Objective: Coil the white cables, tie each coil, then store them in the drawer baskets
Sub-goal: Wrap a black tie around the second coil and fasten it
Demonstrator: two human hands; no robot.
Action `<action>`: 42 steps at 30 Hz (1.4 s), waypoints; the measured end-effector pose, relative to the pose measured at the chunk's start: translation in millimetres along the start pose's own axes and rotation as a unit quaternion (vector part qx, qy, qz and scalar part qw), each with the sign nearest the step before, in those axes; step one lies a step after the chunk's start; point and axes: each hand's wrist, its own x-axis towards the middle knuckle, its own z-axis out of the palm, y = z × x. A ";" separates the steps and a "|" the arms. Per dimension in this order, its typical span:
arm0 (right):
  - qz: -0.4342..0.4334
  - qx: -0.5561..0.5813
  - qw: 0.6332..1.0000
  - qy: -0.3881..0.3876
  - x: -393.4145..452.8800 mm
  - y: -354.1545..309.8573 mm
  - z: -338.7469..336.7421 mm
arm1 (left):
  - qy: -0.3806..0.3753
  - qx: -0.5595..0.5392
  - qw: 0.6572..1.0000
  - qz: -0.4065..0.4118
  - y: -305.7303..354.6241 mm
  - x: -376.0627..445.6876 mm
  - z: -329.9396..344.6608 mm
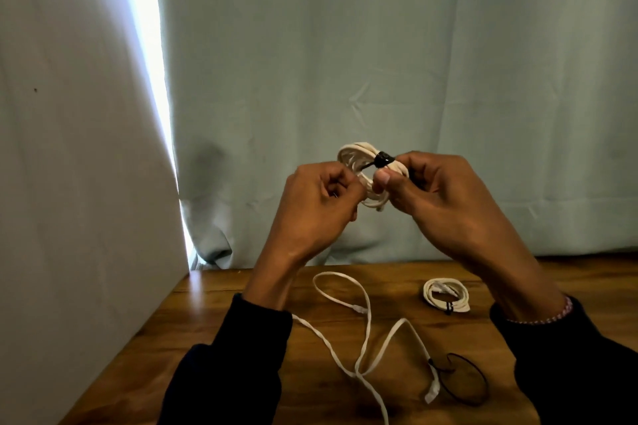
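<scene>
Above the wooden counter (pixel 241 314), my left hand (pixel 321 207) and right hand (pixel 445 197) both pinch the white coil (pixel 355 155), winding its black tie (pixel 385 160); next I must tighten it.

head-worn view, looking down, hands (pixel 379 203) near

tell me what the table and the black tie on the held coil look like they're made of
Table: looks like wood with a glossy finish, showing brown grain, plank seams and window glare. Black tie: probably rubber or elastic, since it shines and bunches tightly round the coil; it is too small to be sure.
</scene>
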 end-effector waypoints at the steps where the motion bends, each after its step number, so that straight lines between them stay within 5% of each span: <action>1: 0.000 -0.011 1.000 0.008 1.2 0.7 -0.2 | 0.000 -0.014 1.000 -0.014 1.6 0.0 -2.4; 7: -0.023 -0.062 0.997 0.028 1.3 4.6 5.8 | 0.006 -0.094 0.990 -0.102 13.5 -3.0 -14.4; 12: -0.160 -0.168 0.971 0.064 0.9 9.1 12.1 | 0.011 -0.228 0.932 -0.282 13.5 3.6 -21.1; 17: -0.264 -0.244 0.932 -0.045 -1.4 14.0 24.2 | 0.067 -0.303 0.901 -0.302 -4.8 9.5 -16.3; 20: -0.209 -0.176 0.958 -0.087 -2.6 11.1 24.0 | 0.087 -0.310 0.902 -0.289 -11.7 11.5 -17.6; 24: -0.058 -0.016 0.998 -0.004 -2.2 2.2 20.5 | 0.088 -0.307 0.904 -0.284 -13.0 11.6 -17.5; 29: 0.140 0.104 0.985 0.006 -0.1 12.2 24.7 | 0.023 -0.336 0.905 -0.260 -10.0 10.0 -12.3; 38: 0.262 0.344 0.901 -0.045 3.1 12.6 24.4 | -0.024 -0.280 0.926 -0.251 -10.7 8.9 -9.5; 42: 0.220 0.260 0.940 -0.011 1.8 16.9 26.9 | -0.019 -0.319 0.915 -0.245 -10.2 8.8 -11.0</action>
